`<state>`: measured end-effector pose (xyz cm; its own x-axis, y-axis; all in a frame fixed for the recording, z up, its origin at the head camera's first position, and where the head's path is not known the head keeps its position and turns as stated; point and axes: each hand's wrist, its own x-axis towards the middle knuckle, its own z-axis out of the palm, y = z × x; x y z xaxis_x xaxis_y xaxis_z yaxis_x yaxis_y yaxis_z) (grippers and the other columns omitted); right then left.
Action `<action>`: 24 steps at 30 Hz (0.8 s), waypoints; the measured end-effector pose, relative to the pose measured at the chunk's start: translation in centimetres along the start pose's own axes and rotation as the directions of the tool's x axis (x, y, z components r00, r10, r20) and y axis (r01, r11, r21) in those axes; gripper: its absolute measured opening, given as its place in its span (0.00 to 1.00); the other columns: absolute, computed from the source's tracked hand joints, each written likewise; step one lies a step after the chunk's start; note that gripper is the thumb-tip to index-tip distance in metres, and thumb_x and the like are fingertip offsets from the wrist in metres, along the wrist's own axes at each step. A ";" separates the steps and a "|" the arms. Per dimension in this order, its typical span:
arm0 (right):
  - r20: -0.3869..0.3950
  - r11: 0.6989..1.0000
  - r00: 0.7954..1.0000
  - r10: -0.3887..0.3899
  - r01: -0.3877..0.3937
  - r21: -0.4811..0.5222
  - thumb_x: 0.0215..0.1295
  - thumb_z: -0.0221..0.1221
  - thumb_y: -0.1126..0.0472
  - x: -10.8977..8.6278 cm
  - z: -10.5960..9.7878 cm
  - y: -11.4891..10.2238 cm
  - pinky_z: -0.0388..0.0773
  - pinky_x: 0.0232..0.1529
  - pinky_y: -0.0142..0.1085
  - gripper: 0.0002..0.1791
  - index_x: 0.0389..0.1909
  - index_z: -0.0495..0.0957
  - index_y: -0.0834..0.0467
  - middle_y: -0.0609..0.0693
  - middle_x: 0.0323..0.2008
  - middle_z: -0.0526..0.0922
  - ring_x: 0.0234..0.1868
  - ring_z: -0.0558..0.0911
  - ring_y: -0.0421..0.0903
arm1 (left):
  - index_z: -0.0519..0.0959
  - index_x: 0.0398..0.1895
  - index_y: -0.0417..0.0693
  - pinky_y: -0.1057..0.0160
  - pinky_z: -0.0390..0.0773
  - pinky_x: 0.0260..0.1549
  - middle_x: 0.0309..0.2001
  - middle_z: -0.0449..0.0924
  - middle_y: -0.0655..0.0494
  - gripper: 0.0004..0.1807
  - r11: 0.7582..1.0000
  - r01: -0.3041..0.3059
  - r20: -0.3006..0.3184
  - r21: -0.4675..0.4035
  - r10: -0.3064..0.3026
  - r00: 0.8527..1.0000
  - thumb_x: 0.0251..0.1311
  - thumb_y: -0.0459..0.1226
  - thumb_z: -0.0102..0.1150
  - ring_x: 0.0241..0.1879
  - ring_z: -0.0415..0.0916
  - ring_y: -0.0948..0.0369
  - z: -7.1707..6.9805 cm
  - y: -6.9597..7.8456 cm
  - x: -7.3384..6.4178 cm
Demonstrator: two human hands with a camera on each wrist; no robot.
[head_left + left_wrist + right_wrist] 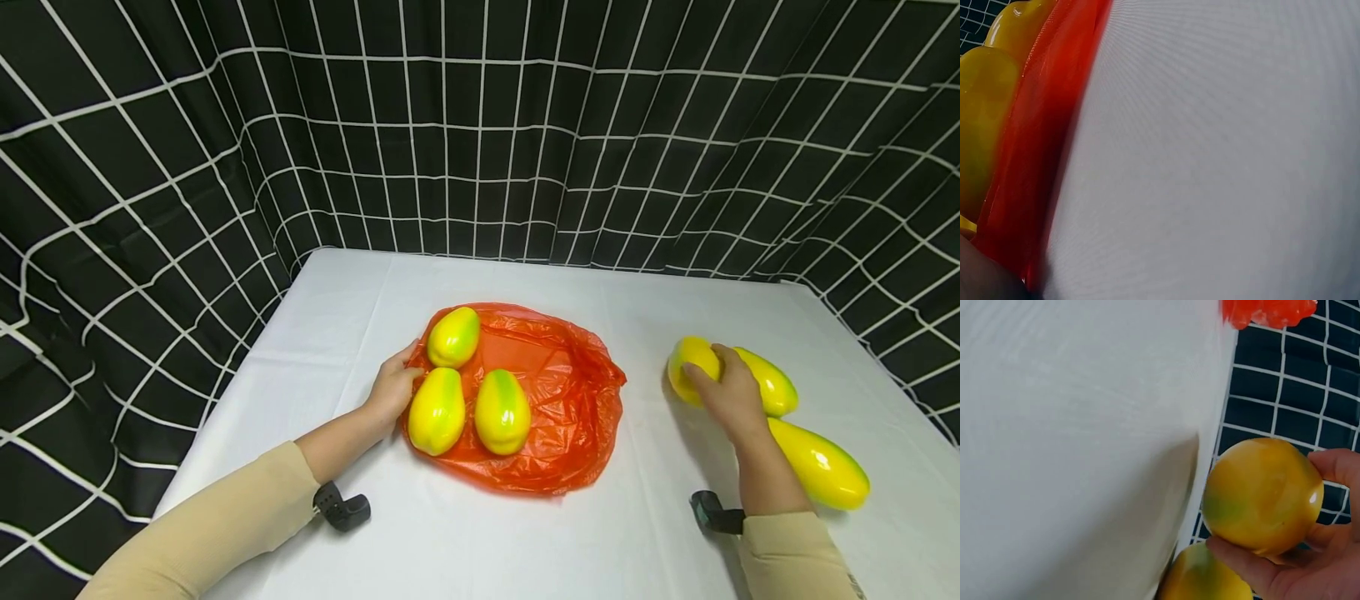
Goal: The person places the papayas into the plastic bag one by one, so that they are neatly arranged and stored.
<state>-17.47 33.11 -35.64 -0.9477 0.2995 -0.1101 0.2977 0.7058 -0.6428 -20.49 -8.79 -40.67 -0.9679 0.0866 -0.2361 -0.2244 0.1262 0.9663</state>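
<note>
The yellow-green fruit I have in work [681, 367] is at the right of the white table [637, 517], gripped by my right hand [731, 396], thumb on one side and fingers curled round the other; the hand covers its right part, and I can't make out whether its underside touches the cloth. That arm reaches nearly straight forward, palm side turned leftward. Just beyond the hand lies a second fruit [772, 385], its left end hidden by the fingers, and a third [821, 467] lies partly behind my forearm. In the right wrist view, one of the neighbouring fruits is cut off by the bottom edge. Left of centre a crumpled red bag [577, 408] lies spread, with an upper fruit [453, 337], a lower-left fruit [437, 412] and a lower-right fruit [502, 412] on its left half. My left hand [392, 390] holds the bag's left edge, fingers bent and tips out of sight; the arm slants in from the lower left. The left wrist view gives me only a blurred sliver of that hand in its corner.
</note>
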 end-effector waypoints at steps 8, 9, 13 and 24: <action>0.012 0.974 1.000 0.024 -0.026 0.227 0.69 0.40 0.45 -0.3 0.2 -3.6 0.59 0.65 0.60 0.40 0.73 0.37 0.58 0.64 0.73 0.41 0.66 0.54 0.65 | 0.51 0.72 0.48 0.54 0.45 0.72 0.74 0.48 0.56 0.31 1.000 0.004 -0.011 0.008 -0.004 1.000 0.64 0.31 0.37 0.74 0.42 0.56 0.0 0.1 0.1; 0.019 0.968 1.000 0.016 -0.020 0.249 0.69 0.40 0.45 -0.3 0.4 -4.4 0.60 0.65 0.59 0.39 0.73 0.37 0.57 0.63 0.73 0.41 0.66 0.55 0.65 | 0.51 0.72 0.48 0.54 0.45 0.72 0.74 0.48 0.56 0.31 1.000 0.003 -0.011 0.010 -0.003 1.000 0.64 0.31 0.37 0.73 0.42 0.56 0.0 0.1 0.2; 0.061 0.955 0.998 -0.026 0.007 0.298 0.70 0.41 0.46 -0.3 1.6 -7.1 0.63 0.65 0.55 0.38 0.73 0.38 0.56 0.61 0.73 0.41 0.66 0.58 0.63 | 0.51 0.72 0.48 0.54 0.45 0.72 0.74 0.48 0.56 0.31 1.000 0.009 -0.008 0.007 -0.009 1.000 0.64 0.31 0.38 0.74 0.42 0.56 0.1 0.1 0.2; 0.249 0.944 0.955 -0.158 0.072 0.323 0.69 0.45 0.54 -0.3 6.8 -13.6 0.63 0.66 0.50 0.37 0.73 0.40 0.58 0.64 0.71 0.48 0.66 0.60 0.60 | 0.52 0.72 0.47 0.54 0.46 0.72 0.74 0.49 0.56 0.31 1.000 0.000 -0.006 -0.002 0.000 1.000 0.64 0.31 0.38 0.73 0.44 0.56 0.2 -0.1 0.2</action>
<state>-21.99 19.05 -31.95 -0.9812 0.0143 -0.1926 0.1756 0.4803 -0.8594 -20.64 -8.60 -40.82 -0.9684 0.0805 -0.2359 -0.2251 0.1241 0.9664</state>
